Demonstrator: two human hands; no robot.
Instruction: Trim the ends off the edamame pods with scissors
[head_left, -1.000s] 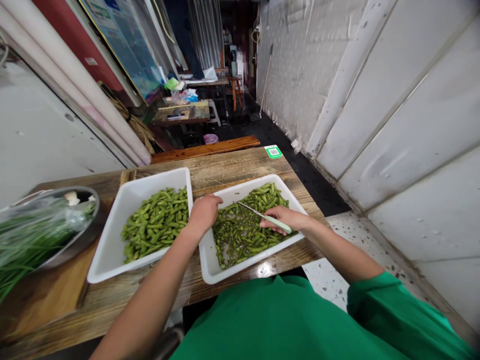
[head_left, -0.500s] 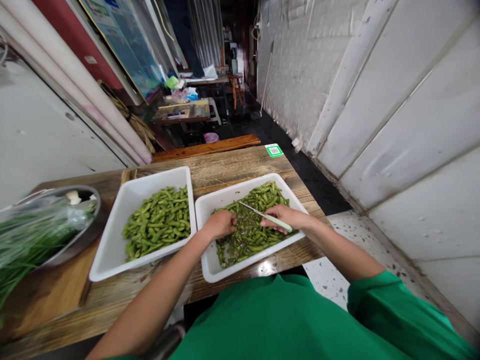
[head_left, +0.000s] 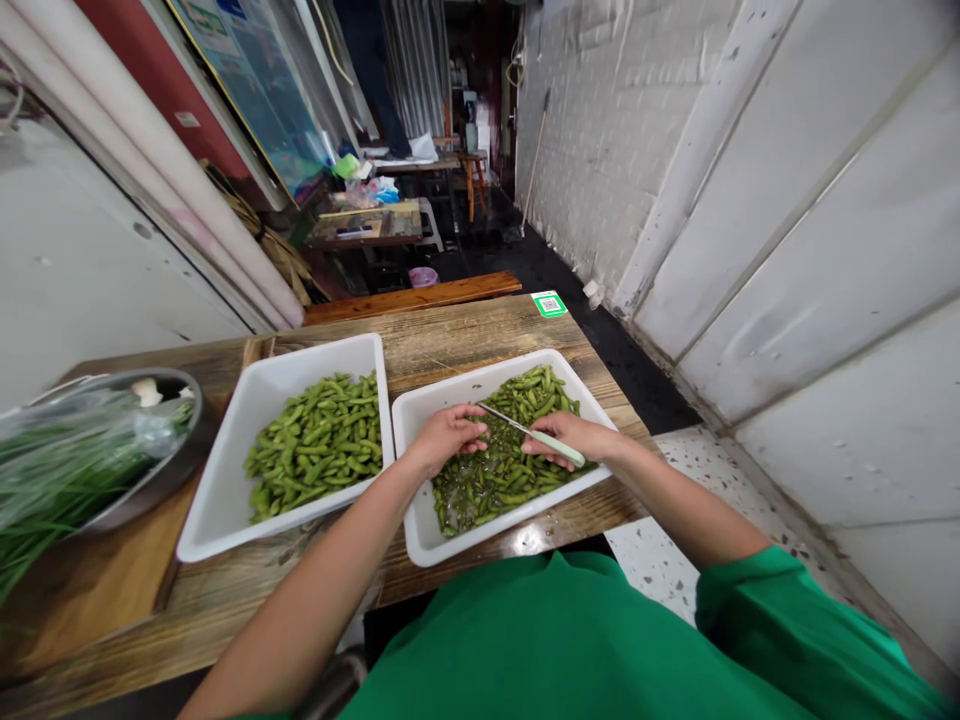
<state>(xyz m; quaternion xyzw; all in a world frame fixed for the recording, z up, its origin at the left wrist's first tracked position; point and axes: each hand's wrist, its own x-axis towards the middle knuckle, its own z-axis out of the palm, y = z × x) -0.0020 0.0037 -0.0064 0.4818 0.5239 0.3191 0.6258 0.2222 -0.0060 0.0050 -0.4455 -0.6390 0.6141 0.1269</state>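
Watching remotely, I record the right tray (head_left: 426, 553) set close to the front and right edges of the table (head_left: 442, 345), with a narrow margin of wood at its right corner. A wider strip of wood shows between this tray and the far edge, reaching a green label (head_left: 550, 304) at the far right corner.

My left hand (head_left: 450, 438) is over the tray's left half, fingers curled; I cannot tell whether they pinch anything. My right hand (head_left: 568, 434) has its fingers wrapped around the pale green handle of a slim metal tool (head_left: 564, 449), its tip pointing at the left fingertips. Wet green pods (head_left: 510, 485) lie spread in the tray beneath both hands.

On the left, the left tray (head_left: 217, 505), holding more pods (head_left: 319, 440), stands just beside and limits movement that way. Toward the table's left end, a metal bowl (head_left: 193, 400) of bagged greens (head_left: 82, 465) rests on a wooden board (head_left: 112, 600). A bench (head_left: 420, 297) runs beyond the far edge.
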